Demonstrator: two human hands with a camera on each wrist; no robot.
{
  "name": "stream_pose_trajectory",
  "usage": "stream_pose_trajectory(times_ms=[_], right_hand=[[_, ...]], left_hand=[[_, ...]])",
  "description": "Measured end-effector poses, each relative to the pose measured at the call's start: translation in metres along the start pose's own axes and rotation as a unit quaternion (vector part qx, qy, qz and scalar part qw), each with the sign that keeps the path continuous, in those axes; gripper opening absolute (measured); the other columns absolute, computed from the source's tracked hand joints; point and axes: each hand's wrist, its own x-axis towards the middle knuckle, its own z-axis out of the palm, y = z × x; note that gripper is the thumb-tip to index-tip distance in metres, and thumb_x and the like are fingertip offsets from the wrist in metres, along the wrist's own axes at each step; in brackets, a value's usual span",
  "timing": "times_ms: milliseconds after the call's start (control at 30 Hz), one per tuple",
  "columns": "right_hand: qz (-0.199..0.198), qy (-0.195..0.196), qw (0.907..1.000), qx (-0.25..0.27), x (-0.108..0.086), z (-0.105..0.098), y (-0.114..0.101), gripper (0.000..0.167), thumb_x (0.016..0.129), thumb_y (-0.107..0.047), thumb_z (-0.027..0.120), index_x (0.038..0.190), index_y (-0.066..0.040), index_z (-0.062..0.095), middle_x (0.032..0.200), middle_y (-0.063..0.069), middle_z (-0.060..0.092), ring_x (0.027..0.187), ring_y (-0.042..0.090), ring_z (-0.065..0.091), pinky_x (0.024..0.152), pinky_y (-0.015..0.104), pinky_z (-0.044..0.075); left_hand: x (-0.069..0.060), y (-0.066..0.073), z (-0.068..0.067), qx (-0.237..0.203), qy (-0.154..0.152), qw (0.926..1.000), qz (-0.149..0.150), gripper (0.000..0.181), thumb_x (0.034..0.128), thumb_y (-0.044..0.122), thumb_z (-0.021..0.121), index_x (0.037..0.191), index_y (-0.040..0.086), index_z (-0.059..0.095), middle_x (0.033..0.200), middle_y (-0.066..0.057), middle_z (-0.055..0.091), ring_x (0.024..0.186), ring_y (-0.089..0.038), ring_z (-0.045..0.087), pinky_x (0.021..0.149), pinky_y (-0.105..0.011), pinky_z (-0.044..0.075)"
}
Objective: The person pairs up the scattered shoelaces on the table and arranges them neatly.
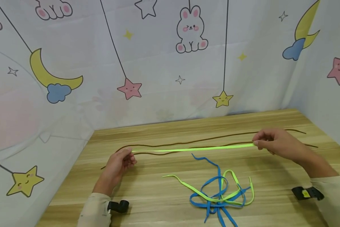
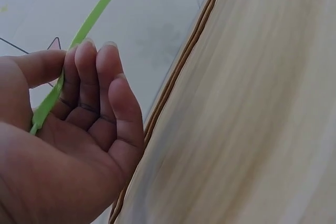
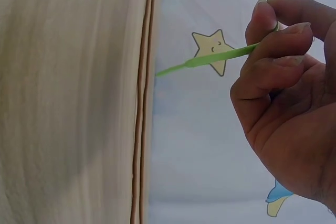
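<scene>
Lime-green lace stretches straight between a person's left hand and right hand, each pinching it near a tip, above the worktop toward the far edge, beside two brown cords. Flat and thin, it looks light, soft and limp, likely to sag if slackened; fingertip holds near both ends should suit it.

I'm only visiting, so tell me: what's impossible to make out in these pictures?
Head view: the lower strands of the blue lacing, cut off by the bottom edge.
Head view: whether it is knotted with the lower green lace; overlapping strands hide this.
Left wrist view: the end of the held lace, hidden in the left grip.
Head view: which brown cord owns the leftmost tip; the left grip covers the stretch between.
</scene>
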Motion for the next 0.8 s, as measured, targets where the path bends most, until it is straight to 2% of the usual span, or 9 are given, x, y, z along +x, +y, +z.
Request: stream_pose_trajectory(times_ms=[400, 633, 800], right_hand=[[0.042, -0.007, 0.9989, -0.019, 0.001, 0.001, 0.01, 0.021, 0.101, -0.019, 0.062, 0.111, 0.0, 0.063, 0.09, 0.01, 0.061, 0.06, 0.016, 0.048, 0.052, 0.032, 0.044], [0.036, -0.009, 0.9987, -0.034, 0.002, 0.002, 0.015, 0.022, 0.102, -0.016, 0.06, 0.112, 0.003, 0.062, 0.089, 0.008, 0.06, 0.063, 0.016, 0.05, 0.053, 0.031, 0.044], [0.036, -0.005, 0.9985, -0.042, 0.002, 0.001, 0.02, 0.02, 0.101, -0.013, 0.061, 0.11, 0.005, 0.063, 0.087, 0.009, 0.06, 0.064, 0.016, 0.051, 0.054, 0.031, 0.045]], left_hand=[[0.003, -0.004, -0.003, 0.062, 0.01, 0.9979, -0.014, 0.026, 0.1053, 0.022, 0.052, 0.087, 0.007, 0.062, 0.079, -0.001, 0.063, 0.074, -0.013, 0.065, 0.07, -0.026, 0.055], [0.004, -0.004, -0.002, 0.117, 0.035, 0.9921, -0.027, 0.031, 0.1046, 0.027, 0.056, 0.096, -0.001, 0.063, 0.08, -0.003, 0.066, 0.073, -0.013, 0.064, 0.065, -0.026, 0.055], [0.005, -0.005, -0.003, 0.143, 0.043, 0.9882, -0.036, 0.035, 0.1038, 0.032, 0.057, 0.096, -0.002, 0.063, 0.082, -0.004, 0.066, 0.074, -0.015, 0.065, 0.063, -0.027, 0.054]])
